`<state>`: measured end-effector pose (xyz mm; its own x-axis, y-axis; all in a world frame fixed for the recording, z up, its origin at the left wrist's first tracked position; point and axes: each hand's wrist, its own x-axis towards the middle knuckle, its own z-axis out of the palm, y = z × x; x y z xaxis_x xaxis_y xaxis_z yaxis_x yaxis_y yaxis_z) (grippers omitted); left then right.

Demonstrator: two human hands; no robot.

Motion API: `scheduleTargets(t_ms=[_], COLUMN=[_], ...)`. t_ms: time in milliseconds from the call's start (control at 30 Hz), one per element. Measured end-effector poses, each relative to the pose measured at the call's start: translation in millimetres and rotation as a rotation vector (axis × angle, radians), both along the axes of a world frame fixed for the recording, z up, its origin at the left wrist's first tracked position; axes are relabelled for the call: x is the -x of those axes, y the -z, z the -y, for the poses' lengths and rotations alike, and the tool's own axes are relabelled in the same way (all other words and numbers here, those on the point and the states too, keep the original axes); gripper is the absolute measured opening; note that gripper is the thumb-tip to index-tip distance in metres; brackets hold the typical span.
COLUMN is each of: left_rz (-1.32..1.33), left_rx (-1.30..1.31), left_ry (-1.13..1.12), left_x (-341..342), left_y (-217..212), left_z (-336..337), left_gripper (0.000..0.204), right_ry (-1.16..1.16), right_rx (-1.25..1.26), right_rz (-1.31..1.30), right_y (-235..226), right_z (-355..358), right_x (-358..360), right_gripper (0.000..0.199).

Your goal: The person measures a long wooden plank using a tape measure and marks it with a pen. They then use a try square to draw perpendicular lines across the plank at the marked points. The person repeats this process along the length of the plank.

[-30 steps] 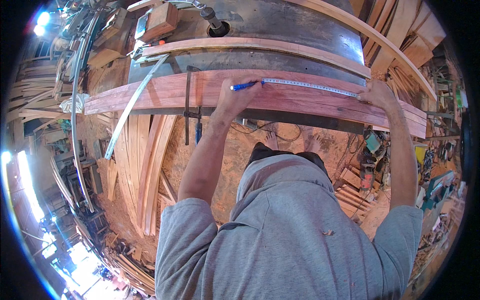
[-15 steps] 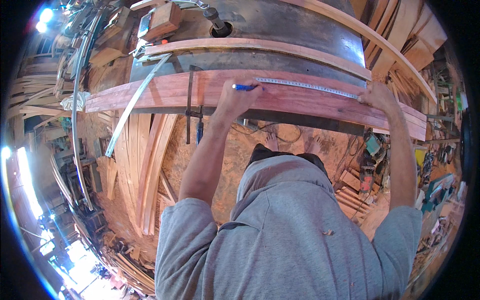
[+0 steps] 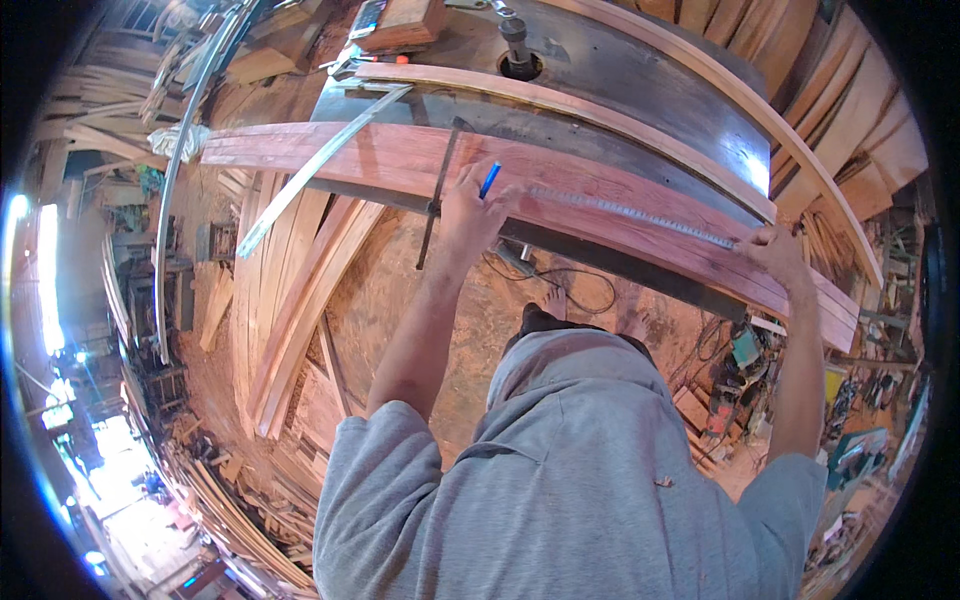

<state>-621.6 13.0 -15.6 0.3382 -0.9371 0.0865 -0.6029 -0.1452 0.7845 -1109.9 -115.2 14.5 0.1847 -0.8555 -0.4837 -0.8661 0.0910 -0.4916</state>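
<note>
Reddish planks (image 3: pixel 620 185) lie side by side along the front of a dark metal machine table (image 3: pixel 600 60). Above them a narrow white tape measure (image 3: pixel 630 207) stretches between my hands, partly blurred. My left hand (image 3: pixel 468 212) is closed round a blue pen (image 3: pixel 489 180) that points upward, and its fingertips are near the tape's left end. At the tape's other end, my right hand (image 3: pixel 778 252) pinches the tape against the planks near their right side. Whether a tape case is hidden in either hand I cannot tell.
A dark bar clamp (image 3: pixel 440 190) crosses the planks beside my left hand. A long metal straightedge (image 3: pixel 320 172) juts off the table's left. Curved wooden strips (image 3: pixel 570 100) lie farther back. Boards (image 3: pixel 275 290) lean below, and a cable (image 3: pixel 590 290) curls on the floor.
The view has turned, so the planks now slope down to the right. My left hand has lifted and turned, tipping the pen from lying flat to upright. My right hand keeps its hold on the tape.
</note>
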Motion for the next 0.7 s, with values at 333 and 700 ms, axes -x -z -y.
scheduleTargets(t_ms=[333,700], left_rz=[-1.068,0.150], left_rx=[-0.144,-0.062], left_ry=[-0.054,-0.198], left_x=[-54,-73], left_y=[6,15], left_z=[-10,35], left_gripper=[0.014,0.026], right_ry=[-0.151,-0.106], right_rx=[0.121,0.128], right_rz=[0.135,-0.026], right_y=[14,6], right_z=[-15,-3], right_x=[-61,-141], right_gripper=[0.031,0.043])
